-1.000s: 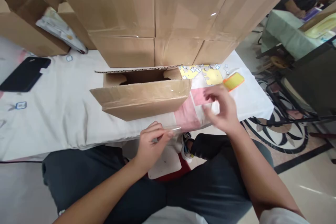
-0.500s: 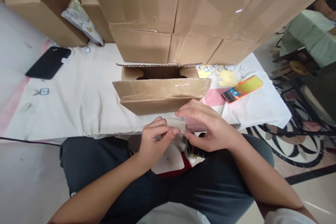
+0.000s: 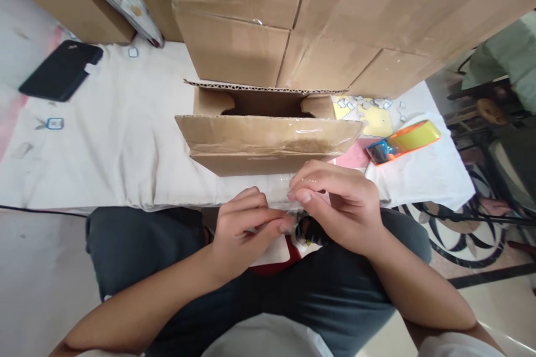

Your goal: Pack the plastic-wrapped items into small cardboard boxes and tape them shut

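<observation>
My left hand point(image 3: 247, 228) is closed in a pinch, thumb against the fingers, at the lower edge of a small piece of clear plastic film point(image 3: 280, 188). My right hand point(image 3: 341, 201) pinches the film's right side between thumb and fingertips. Whether the film is a bag or a strip of tape is hard to tell. Just beyond both hands, a small open cardboard box point(image 3: 268, 139) stands on the white cloth, its front flap folded toward me and its inside dark.
Stacked, taped cardboard boxes point(image 3: 335, 22) rise behind the open box. A black phone-like object point(image 3: 62, 71) lies at left, near a white packet point(image 3: 125, 0). To the right are yellow paper point(image 3: 377, 121) with small scraps and an orange-edged pouch point(image 3: 404, 141). The cloth-covered table point(image 3: 125, 139) ends above my knees.
My right hand has gone from spread thumb and fingers to a pinch on the film. The view has shifted, and the box appears slightly higher and closer.
</observation>
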Demonstrator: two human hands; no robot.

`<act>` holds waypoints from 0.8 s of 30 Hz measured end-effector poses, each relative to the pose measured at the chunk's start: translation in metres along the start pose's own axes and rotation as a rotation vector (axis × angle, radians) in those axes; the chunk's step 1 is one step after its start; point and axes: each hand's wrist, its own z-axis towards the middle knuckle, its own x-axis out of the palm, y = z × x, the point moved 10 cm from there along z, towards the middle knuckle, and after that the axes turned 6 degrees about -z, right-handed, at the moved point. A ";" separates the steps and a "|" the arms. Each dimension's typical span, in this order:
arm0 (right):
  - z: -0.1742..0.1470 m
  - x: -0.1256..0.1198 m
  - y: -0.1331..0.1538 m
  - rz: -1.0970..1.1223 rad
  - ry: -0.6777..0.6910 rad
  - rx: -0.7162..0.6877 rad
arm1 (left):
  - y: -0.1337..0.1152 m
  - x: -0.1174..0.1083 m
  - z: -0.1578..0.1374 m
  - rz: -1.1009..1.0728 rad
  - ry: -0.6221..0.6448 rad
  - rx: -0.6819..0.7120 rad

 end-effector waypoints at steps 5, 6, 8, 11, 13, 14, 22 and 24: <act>0.002 0.002 -0.008 0.088 0.013 0.092 | 0.002 0.002 -0.002 -0.038 0.017 -0.071; 0.002 0.003 -0.009 0.105 0.014 0.107 | 0.002 0.003 -0.002 -0.038 0.019 -0.083; 0.002 0.003 -0.011 0.125 0.017 0.138 | 0.002 0.003 -0.003 -0.037 0.014 -0.102; 0.002 0.003 -0.014 0.132 0.005 0.168 | 0.002 0.002 -0.003 -0.059 0.016 -0.129; 0.002 0.002 -0.015 0.131 -0.008 0.176 | 0.007 0.004 -0.004 -0.113 0.044 -0.186; 0.002 0.002 -0.016 0.127 -0.010 0.179 | 0.011 0.006 -0.005 -0.155 0.064 -0.232; 0.005 0.001 -0.008 0.032 -0.005 0.095 | 0.048 0.025 -0.027 -0.436 0.229 -0.646; 0.006 0.001 -0.003 0.002 -0.004 0.056 | 0.051 0.024 -0.026 -0.475 0.261 -0.704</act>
